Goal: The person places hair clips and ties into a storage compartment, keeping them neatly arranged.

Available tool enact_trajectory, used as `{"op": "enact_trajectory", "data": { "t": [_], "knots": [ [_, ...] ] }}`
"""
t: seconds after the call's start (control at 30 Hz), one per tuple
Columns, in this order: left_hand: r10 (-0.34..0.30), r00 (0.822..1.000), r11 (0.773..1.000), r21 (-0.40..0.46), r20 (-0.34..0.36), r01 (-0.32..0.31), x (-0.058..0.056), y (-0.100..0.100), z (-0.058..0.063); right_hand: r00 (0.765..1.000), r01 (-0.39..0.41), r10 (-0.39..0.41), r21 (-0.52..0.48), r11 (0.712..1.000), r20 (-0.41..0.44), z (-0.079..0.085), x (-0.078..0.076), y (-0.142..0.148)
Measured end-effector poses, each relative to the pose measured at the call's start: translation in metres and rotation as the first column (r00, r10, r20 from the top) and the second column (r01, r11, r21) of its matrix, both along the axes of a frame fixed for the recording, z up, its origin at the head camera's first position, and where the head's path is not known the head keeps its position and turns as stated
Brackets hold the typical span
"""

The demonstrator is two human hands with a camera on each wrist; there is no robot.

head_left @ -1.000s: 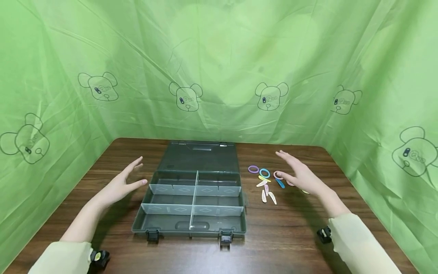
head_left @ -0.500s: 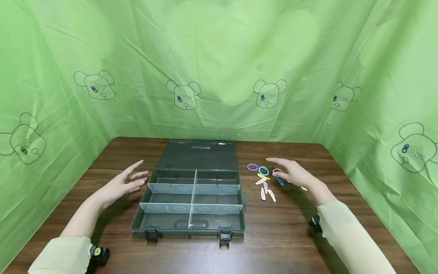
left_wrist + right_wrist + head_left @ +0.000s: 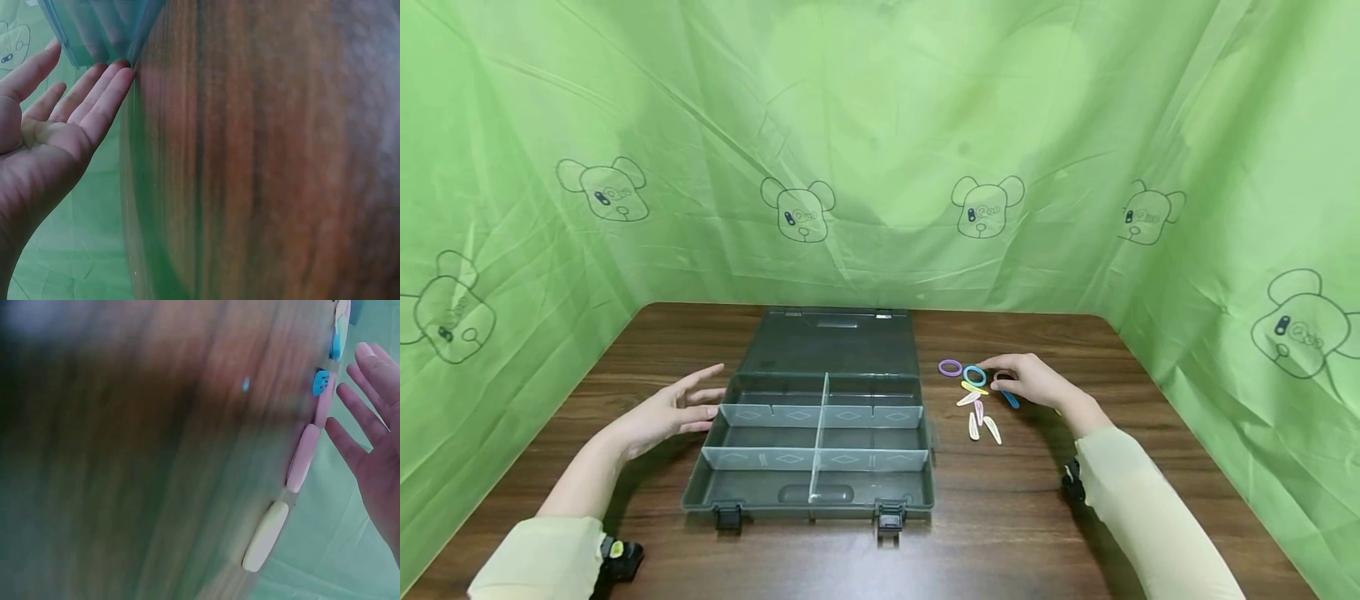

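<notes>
My left hand (image 3: 658,415) stands at the left wall of a dark translucent divider box (image 3: 752,485), its fingertips right at the box side, fingers mostly straight. In the left wrist view the palm (image 3: 50,147) shows nothing in it. Over the small hair things on the right hovers my right hand (image 3: 1037,379), fingers loosely extended and holding nothing. Its thumb and fingers partly cover a pink hair tie (image 3: 303,458) and a blue snap hair clip (image 3: 1011,400). The right wrist view also shows a pale yellow hair tie (image 3: 265,537) under the hand.
The box lid (image 3: 835,348) lies folded back. Left of my right hand are a purple hair tie (image 3: 951,374), a blue hair tie (image 3: 966,377), a yellow clip (image 3: 975,388) and several pale clips (image 3: 992,430). Two latches (image 3: 890,518) jut from the box front. Green cloth (image 3: 880,125) surrounds the table.
My right hand has moved left and down over the hair ties, fingers lower. My left hand has come closer to the box's left side. The box and clips stay put.
</notes>
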State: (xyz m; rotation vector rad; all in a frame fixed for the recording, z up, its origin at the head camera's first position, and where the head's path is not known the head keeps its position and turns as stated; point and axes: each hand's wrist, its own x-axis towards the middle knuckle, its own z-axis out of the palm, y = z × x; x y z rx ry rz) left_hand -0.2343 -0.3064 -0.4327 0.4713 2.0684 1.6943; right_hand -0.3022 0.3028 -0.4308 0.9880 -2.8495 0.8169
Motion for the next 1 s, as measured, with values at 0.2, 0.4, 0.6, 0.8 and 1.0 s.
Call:
{"op": "enact_trajectory", "data": {
  "t": [0.2, 0.4, 0.6, 0.8, 1.0],
  "knots": [
    [-0.006, 0.999, 1.0, 0.009, 0.032, 0.006, -0.002, 0.0, 0.001, 0.999, -0.018, 0.021, 0.052, 0.998, -0.046, -0.004, -0.009, -0.003],
    [-0.021, 0.999, 1.0, 0.012, 0.044, 0.02, -0.005, -0.001, 0.003, 0.993, -0.047, 0.055, 0.078, 0.996, -0.106, -0.006, -0.017, -0.006],
    [0.003, 0.999, 1.0, -0.015, 0.054, -0.003, -0.008, -0.002, 0.004, 0.995, -0.025, 0.034, 0.084, 0.996, -0.099, -0.008, -0.022, -0.009],
    [-0.008, 0.999, 1.0, -0.017, 0.033, 0.009, -0.011, 0.0, 0.0, 0.994, -0.032, 0.041, 0.098, 0.995, -0.099, -0.009, -0.022, -0.012],
    [-0.004, 1.0, 1.0, -0.025, 0.028, 0.005, -0.013, 0.003, -0.001, 0.996, -0.006, 0.016, 0.101, 0.995, -0.093, -0.008, -0.023, -0.011]
  ]
}}
